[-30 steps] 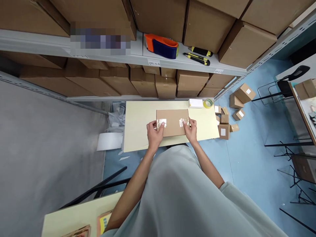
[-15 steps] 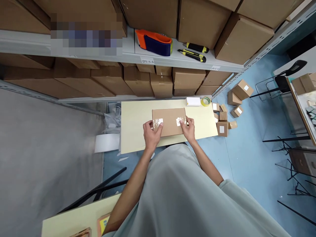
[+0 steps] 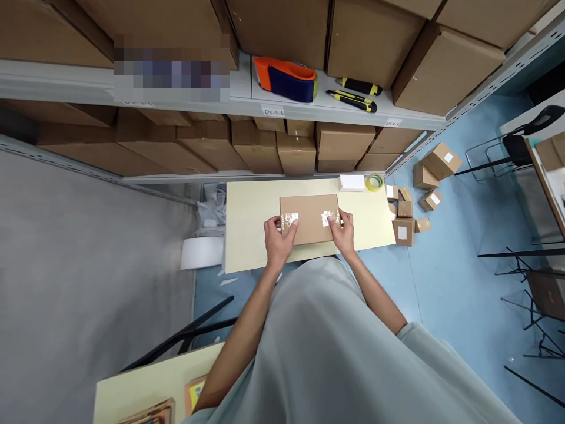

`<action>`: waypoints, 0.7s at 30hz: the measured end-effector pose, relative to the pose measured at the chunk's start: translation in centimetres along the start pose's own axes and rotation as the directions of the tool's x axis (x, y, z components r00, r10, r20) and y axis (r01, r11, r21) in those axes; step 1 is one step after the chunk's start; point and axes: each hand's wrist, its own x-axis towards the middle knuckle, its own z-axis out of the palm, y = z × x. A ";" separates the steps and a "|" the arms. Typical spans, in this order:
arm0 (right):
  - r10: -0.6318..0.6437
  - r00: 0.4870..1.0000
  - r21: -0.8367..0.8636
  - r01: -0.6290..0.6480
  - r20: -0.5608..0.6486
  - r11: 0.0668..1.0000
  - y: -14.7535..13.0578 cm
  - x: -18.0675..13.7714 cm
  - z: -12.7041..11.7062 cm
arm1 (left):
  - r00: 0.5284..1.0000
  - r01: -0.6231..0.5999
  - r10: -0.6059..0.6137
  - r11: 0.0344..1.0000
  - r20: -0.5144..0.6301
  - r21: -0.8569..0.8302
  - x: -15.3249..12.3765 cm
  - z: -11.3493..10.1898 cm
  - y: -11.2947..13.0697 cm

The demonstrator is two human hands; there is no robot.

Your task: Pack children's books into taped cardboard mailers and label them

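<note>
A flat brown cardboard box [image 3: 309, 215] lies on a pale yellow table [image 3: 251, 224]. Two strips of clear tape shine on its top, one near each end. My left hand [image 3: 278, 240] grips the box's left near corner, thumb on the left tape strip. My right hand [image 3: 344, 232] holds the right near corner, fingers pressed on the right tape strip. Both hands are closed around the box's edges.
A white pad [image 3: 352, 183] and a yellow tape roll [image 3: 375, 182] sit at the table's far right. An orange and blue tape dispenser [image 3: 286, 78] and two yellow-black cutters [image 3: 353, 100] lie on the shelf above. Small boxes [image 3: 404, 231] litter the blue floor to the right.
The hands and the box stay where they were. Only the camera view has shifted a little.
</note>
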 end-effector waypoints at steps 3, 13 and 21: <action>-0.015 1.000 -0.031 0.016 0.007 0.999 0.2 0.0 0.0 | 1.000 -0.011 0.011 1.000 -0.005 0.014 0.0 0.0 0.1; -0.020 1.000 -0.051 0.021 0.014 0.998 0.7 0.1 0.0 | 0.999 -0.033 0.033 0.999 -0.016 -0.026 0.1 0.2 -0.7; 0.027 0.999 -0.011 -0.027 0.016 1.000 0.3 0.3 0.0 | 1.000 0.003 -0.003 0.995 -0.005 -0.100 0.1 0.0 -0.9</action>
